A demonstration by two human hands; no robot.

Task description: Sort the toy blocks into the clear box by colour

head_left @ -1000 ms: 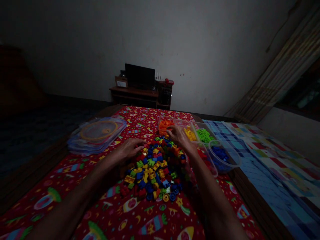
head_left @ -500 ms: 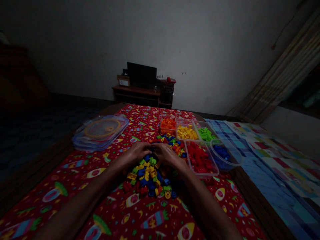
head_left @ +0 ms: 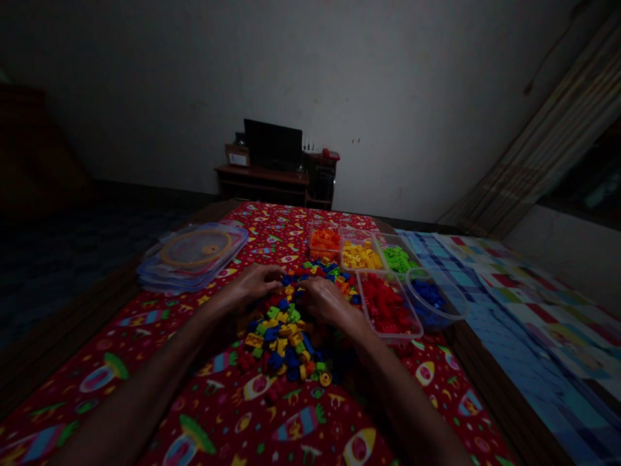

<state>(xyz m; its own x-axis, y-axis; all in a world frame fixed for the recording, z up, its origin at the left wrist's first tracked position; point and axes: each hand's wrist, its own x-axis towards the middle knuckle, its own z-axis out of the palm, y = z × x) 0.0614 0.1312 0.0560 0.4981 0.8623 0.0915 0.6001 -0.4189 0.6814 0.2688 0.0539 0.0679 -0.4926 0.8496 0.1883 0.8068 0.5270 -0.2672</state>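
A mixed pile of toy building bricks (head_left: 286, 330) in blue, yellow, green, red and orange lies on the red patterned cloth (head_left: 252, 414). At the pile's far left edge is my left hand (head_left: 259, 283), thumb and fingers apart, with nothing visible between them. My right hand (head_left: 323, 298) reaches over the far part of the pile, fingers curled downward near a blue brick. What its fingertips grip, if anything, is hidden. Just right of it stands a clear tub of red bricks (head_left: 388, 307).
Behind stand clear tubs of orange bricks (head_left: 325, 241), yellow bricks (head_left: 359, 256) and green bricks (head_left: 398, 259). A round tub of blue bricks (head_left: 429, 298) is at the right. Stacked clear lids (head_left: 194, 255) lie at the left. Farther back is a desk with a monitor (head_left: 273, 144).
My hands were close together over the pile and have moved apart. The left hand shifted left and slightly away, its fingers spreading; bricks between the hands now show.
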